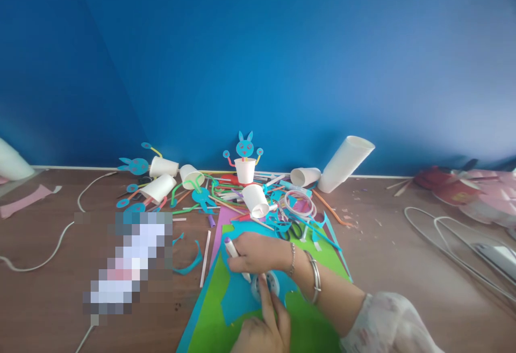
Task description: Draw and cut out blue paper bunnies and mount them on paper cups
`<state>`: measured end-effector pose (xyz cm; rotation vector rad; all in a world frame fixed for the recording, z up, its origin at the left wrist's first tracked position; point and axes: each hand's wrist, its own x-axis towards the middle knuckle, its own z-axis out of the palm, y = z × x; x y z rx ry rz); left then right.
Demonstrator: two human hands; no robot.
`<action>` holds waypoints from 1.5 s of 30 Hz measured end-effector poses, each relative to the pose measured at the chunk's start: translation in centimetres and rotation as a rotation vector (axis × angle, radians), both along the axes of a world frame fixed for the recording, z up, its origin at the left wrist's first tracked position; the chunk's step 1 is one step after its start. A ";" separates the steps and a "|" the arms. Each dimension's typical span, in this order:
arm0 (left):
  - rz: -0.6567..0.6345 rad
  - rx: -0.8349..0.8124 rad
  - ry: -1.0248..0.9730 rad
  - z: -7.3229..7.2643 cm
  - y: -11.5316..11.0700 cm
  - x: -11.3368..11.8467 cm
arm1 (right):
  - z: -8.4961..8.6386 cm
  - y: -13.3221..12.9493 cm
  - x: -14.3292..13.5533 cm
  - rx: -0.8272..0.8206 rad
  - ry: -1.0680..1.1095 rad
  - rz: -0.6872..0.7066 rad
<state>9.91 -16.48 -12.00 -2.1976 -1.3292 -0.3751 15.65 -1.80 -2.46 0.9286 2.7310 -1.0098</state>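
Ragged-edged blue paper sheet [237, 304] lies on bright green paper [312, 326] on the brown desk [379, 256]. Right hand [258, 253] is closed around a white, purple-ended marker [231, 249]; left hand [261, 330], two fingers extended, rests on a pale round disc [274, 285]: uneven pressure could slide it, spoiling any line.

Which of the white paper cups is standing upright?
The cup with the blue rabbit face rising above its rim, near the blue wall; the other cups lie tipped or lean.
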 end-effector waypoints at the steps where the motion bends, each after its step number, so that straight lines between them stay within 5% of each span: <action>1: 0.000 0.002 -0.003 -0.1 0.0 0.0 | -0.2 0.2 0.2 -0.014 0.030 -0.008; 11: 0.011 0.009 0.089 0.7 0.0 -0.3 | -1.8 0.4 2.6 -0.187 0.359 -0.153; 33: -0.055 -0.033 0.126 1.8 0.4 -1.1 | -3.1 -1.2 4.5 -0.184 0.459 -0.557; 45: -0.078 -0.219 0.169 2.4 0.3 -1.5 | -4.6 -4.4 6.3 -0.174 0.599 -0.910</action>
